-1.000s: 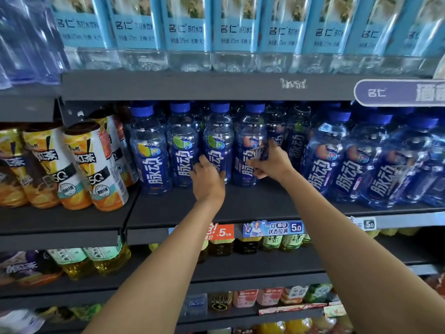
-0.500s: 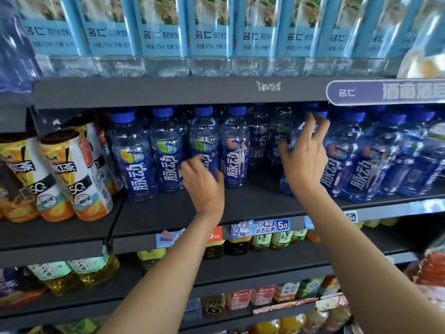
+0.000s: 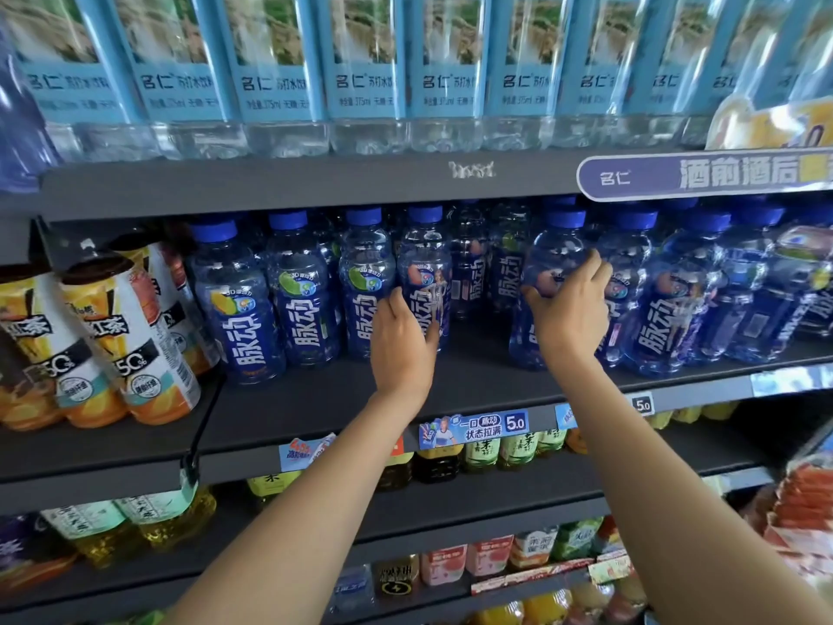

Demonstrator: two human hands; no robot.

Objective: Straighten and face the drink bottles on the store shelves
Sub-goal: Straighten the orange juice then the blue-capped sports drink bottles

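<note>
A row of blue-capped, blue-labelled drink bottles [image 3: 239,304] stands on the dark middle shelf [image 3: 473,385]. My left hand [image 3: 403,345] is wrapped around the lower part of the fourth bottle from the left [image 3: 423,263], thumb on its right side. My right hand [image 3: 570,309] grips the front of another blue bottle [image 3: 556,250] further right, fingers curled over its label. Between the two held bottles is a gap where two bottles [image 3: 489,263] stand further back. The bottles to the right [image 3: 667,309] lean and face different ways.
Orange-and-white tea bottles [image 3: 130,345] lean at the left of the same shelf. Clear water bottles with light-blue labels [image 3: 360,83] line the shelf above, with a purple sign [image 3: 703,175] on its edge. Price tags [image 3: 473,428] and green tea bottles [image 3: 518,448] sit below.
My right hand went from the fourth-bottle area, through an open reach, to close on a bottle further right. My left hand closed around the fourth bottle.
</note>
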